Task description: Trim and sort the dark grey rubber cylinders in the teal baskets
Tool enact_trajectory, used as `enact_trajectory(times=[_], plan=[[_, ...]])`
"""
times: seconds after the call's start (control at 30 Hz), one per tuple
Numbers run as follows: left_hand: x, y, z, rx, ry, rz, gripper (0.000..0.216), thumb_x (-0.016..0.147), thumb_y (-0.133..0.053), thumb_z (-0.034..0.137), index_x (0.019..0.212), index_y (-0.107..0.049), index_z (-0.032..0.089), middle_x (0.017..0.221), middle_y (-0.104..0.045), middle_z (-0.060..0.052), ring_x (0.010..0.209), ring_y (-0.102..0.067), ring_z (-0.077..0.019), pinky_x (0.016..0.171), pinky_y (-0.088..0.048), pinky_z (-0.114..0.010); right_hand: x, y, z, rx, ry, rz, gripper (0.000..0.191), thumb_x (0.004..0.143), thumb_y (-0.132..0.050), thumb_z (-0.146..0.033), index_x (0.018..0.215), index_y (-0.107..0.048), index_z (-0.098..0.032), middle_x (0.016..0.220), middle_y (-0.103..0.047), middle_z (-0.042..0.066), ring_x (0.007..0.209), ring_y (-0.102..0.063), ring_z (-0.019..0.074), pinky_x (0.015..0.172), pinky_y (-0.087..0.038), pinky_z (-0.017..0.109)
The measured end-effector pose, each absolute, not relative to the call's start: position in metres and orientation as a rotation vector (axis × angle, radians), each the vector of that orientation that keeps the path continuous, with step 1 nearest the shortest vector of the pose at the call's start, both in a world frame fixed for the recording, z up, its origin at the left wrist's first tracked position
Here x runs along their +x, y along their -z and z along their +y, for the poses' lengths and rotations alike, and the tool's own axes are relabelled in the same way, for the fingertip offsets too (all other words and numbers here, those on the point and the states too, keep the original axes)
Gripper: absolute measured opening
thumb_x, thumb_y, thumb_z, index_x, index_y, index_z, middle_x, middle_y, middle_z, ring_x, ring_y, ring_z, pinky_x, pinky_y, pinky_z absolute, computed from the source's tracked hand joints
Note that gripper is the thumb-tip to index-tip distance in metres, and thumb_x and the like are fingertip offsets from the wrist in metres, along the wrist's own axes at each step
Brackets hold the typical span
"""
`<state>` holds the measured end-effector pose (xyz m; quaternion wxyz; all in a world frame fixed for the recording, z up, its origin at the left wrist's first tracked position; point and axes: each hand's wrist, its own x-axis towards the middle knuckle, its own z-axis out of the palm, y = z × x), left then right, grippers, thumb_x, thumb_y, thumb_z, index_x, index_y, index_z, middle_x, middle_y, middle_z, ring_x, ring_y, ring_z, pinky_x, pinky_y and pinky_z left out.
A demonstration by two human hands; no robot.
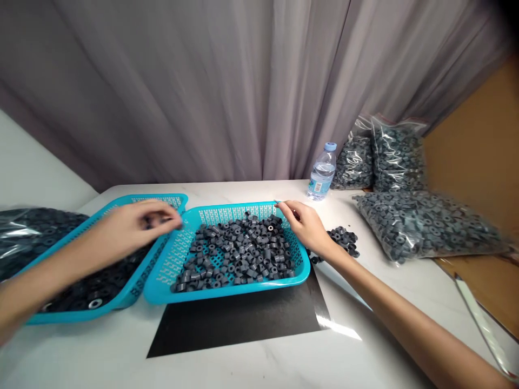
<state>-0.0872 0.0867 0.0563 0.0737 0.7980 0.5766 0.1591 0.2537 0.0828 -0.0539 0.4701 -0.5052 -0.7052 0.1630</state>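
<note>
A turquoise basket [227, 292] in front of me holds several dark grey ring-shaped parts [239, 254]. My right hand [308, 227] rests at its far right corner, fingers curled on the rim. My left hand [133, 229] hovers over the gap between this basket and a second turquoise basket [121, 300] on the left, fingers pinched around a few dark grey rings. The left hand is blurred. More dark rings lie in the left basket under my forearm.
A small heap of loose rings [344, 240] lies right of the basket. Clear bags full of rings [421, 224] sit at the right, one more bag [24, 232] at far left. A water bottle [322, 173] stands at the back. A black mat [243, 319] lies under the basket.
</note>
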Motion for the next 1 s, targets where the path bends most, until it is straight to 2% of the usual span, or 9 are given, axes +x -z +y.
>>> enact_trajectory(times=[0.1,0.23,0.3,0.4,0.47,0.5,0.67,0.83,1.0], plan=[[-0.164,-0.051,0.088,2.205,-0.558,2.075,0.040,0.086,-0.055,0.063,0.083,-0.068,0.025,0.086,-0.067,0.006,0.075,-0.051,-0.0134,0.070,-0.040,-0.023,0.250,0.056,0.080,-1.262,-0.295,-1.775,0.043,0.103,-0.041,-0.052,0.078,-0.062,-0.024,0.075,-0.060,0.003,0.069,-0.053,0.0188,0.068,-0.035,0.030],[-0.197,-0.041,0.089,2.270,-0.707,1.883,0.042,0.081,-0.057,0.072,0.095,-0.068,0.033,0.108,-0.065,0.006,0.105,-0.057,-0.0207,0.090,-0.048,-0.031,0.250,0.057,0.079,-1.285,-0.239,-1.816,0.044,0.104,-0.037,-0.050,0.080,-0.063,-0.024,0.076,-0.061,0.004,0.071,-0.056,0.0199,0.069,-0.035,0.030],[-0.178,-0.045,0.087,2.439,-0.714,1.798,0.041,0.085,-0.054,0.069,0.100,-0.066,0.033,0.115,-0.061,0.004,0.116,-0.053,-0.0222,0.103,-0.045,-0.037,0.250,0.057,0.079,-1.293,-0.228,-1.821,0.042,0.105,-0.037,-0.048,0.082,-0.064,-0.024,0.078,-0.062,0.004,0.072,-0.057,0.0199,0.069,-0.035,0.030],[-0.119,-0.055,0.078,2.727,-0.698,1.643,0.032,0.097,-0.045,0.052,0.105,-0.065,0.027,0.118,-0.057,0.001,0.120,-0.051,-0.0206,0.117,-0.032,-0.042,0.251,0.058,0.080,-1.295,-0.217,-1.827,0.041,0.105,-0.038,-0.046,0.082,-0.064,-0.024,0.079,-0.063,0.004,0.073,-0.057,0.0199,0.069,-0.034,0.030],[-0.071,-0.057,0.072,2.782,-0.638,1.494,0.028,0.099,-0.046,0.041,0.110,-0.065,0.024,0.122,-0.059,-0.003,0.116,-0.055,-0.0212,0.110,-0.038,-0.038,0.251,0.058,0.080,-1.288,-0.206,-1.835,0.041,0.105,-0.038,-0.046,0.083,-0.065,-0.024,0.081,-0.064,0.005,0.075,-0.058,0.0203,0.069,-0.035,0.030],[-0.047,-0.055,0.069,2.808,-0.573,1.381,0.025,0.099,-0.048,0.039,0.107,-0.066,0.024,0.115,-0.062,-0.003,0.108,-0.058,-0.0211,0.101,-0.043,-0.036,0.251,0.058,0.081,-1.288,-0.199,-1.840,0.042,0.105,-0.037,-0.047,0.084,-0.065,-0.024,0.081,-0.064,0.005,0.076,-0.058,0.0204,0.069,-0.035,0.030],[0.038,-0.027,0.062,2.920,-0.205,0.968,0.020,0.100,-0.052,0.032,0.095,-0.069,0.021,0.094,-0.065,-0.003,0.093,-0.061,-0.0214,0.087,-0.044,-0.034,0.251,0.055,0.079,-1.346,-0.164,-1.864,0.042,0.105,-0.038,-0.048,0.089,-0.067,-0.022,0.083,-0.066,0.005,0.077,-0.060,0.0194,0.069,-0.035,0.029],[0.053,-0.010,0.073,2.780,-0.099,0.874,0.016,0.095,-0.062,0.031,0.088,-0.071,0.020,0.092,-0.065,-0.001,0.086,-0.062,-0.0189,0.081,-0.044,-0.031,0.250,0.054,0.080,-1.374,-0.156,-1.877,0.041,0.106,-0.037,-0.045,0.089,-0.066,-0.022,0.083,-0.066,0.004,0.076,-0.060,0.0181,0.067,-0.034,0.028],[0.051,-0.006,0.079,2.686,-0.108,0.902,0.011,0.092,-0.065,0.030,0.092,-0.071,0.020,0.096,-0.064,-0.001,0.085,-0.061,-0.0184,0.078,-0.043,-0.030,0.251,0.054,0.082,-1.376,-0.160,-1.878,0.044,0.106,-0.036,-0.047,0.082,-0.064,-0.022,0.079,-0.064,0.004,0.074,-0.058,0.0178,0.066,-0.033,0.028]])
